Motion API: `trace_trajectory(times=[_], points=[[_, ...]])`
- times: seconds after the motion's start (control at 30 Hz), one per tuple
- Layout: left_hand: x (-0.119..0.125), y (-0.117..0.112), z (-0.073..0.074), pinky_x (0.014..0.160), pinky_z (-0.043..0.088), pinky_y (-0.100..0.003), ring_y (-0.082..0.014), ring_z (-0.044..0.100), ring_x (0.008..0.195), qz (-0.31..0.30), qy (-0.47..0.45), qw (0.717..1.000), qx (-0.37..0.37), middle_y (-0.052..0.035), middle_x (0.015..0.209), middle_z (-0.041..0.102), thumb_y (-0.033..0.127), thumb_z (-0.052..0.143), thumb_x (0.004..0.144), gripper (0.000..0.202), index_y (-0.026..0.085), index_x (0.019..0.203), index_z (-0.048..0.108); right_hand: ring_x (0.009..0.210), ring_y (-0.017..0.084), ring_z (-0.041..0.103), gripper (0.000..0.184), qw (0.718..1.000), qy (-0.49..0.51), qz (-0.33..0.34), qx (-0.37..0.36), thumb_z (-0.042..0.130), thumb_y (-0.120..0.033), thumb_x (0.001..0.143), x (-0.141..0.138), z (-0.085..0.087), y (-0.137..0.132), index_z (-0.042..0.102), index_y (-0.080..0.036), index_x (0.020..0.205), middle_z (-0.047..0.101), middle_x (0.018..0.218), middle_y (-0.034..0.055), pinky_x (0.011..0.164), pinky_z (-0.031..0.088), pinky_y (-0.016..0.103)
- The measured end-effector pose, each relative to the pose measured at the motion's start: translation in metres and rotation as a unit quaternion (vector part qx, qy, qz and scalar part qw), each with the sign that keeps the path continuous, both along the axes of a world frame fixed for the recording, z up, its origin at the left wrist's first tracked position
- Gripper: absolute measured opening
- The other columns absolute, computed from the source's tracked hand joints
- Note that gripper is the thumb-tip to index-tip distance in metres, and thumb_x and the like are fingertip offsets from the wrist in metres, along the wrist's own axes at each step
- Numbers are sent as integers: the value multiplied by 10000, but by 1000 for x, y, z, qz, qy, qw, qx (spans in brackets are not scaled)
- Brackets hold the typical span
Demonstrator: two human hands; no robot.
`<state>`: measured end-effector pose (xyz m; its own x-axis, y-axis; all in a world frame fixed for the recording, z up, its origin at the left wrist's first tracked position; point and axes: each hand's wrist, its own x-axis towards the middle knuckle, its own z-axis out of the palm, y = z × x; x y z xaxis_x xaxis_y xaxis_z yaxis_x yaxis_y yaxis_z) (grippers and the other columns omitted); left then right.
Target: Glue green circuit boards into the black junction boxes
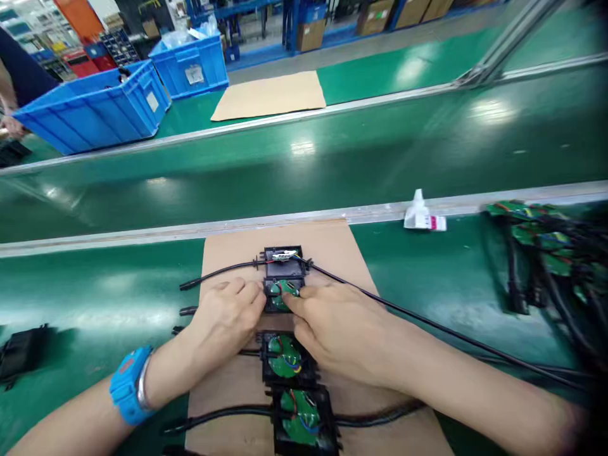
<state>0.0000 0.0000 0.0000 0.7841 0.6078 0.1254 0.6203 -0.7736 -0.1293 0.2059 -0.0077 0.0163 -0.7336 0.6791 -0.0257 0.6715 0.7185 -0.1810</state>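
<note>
Several open black plastic cases lie in a column on a cardboard sheet [380,437], with black cables running out of both sides. My left hand [228,313] is closed, its fingertips gripping the left edge of the second case [273,308] from the top. My right hand [332,323] reaches over that case's right side, its index finger pressing on the green circuit board [279,288] inside. Above, the farthest case [285,267] holds a small whitish part [284,255] with thin wires. Nearer me, two more cases hold green boards [284,356] with coloured wires.
A white bottle [420,214] lies by the metal rail. Cabled circuit boards [555,247] are heaped at right; a black case part [23,354] lies at left. Beyond the green belt stand blue bins [102,117] and flat cardboard [270,96]. Another person's hand [12,123] shows far left.
</note>
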Motion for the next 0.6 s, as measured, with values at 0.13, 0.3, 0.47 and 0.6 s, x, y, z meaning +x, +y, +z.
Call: trace_trajectory(times=[0.13, 0.3, 0.47, 0.6], points=[[1, -6, -1, 481, 477, -318, -212, 543, 640, -20, 73, 996, 55, -59, 754, 601, 34, 482, 765, 142, 148, 798, 559, 637, 240, 602, 201, 1000, 11, -1, -3, 470, -182, 817, 0, -4, -1, 658, -165, 888, 658, 702, 50, 579, 348, 372], [-2, -10, 1, 601, 526, -345, -213, 582, 690, 27, 24, 999, 23, -68, 792, 634, 47, 483, 803, 188, 117, 931, 602, 666, 243, 614, 253, 997, 11, -50, -50, 413, -182, 845, -3, 1, -2, 662, -165, 886, 675, 727, 70, 607, 381, 366], [5, -4, 8, 814, 509, -350, -207, 582, 919, 18, -147, 987, -64, -93, 1024, 644, 68, 451, 858, 273, 119, 1083, 596, 816, 247, 624, 222, 987, 38, -72, -142, 440, -180, 821, 5, 10, 0, 622, -167, 947, 680, 864, 90, 706, 430, 353], [11, 3, 5, 816, 468, -369, -210, 567, 898, -54, -134, 976, -165, -62, 976, 639, 99, 467, 856, 166, 150, 885, 622, 809, 220, 601, 253, 967, 79, -126, -207, 465, -170, 817, 21, 13, -5, 513, -172, 1066, 647, 868, 57, 669, 427, 312]])
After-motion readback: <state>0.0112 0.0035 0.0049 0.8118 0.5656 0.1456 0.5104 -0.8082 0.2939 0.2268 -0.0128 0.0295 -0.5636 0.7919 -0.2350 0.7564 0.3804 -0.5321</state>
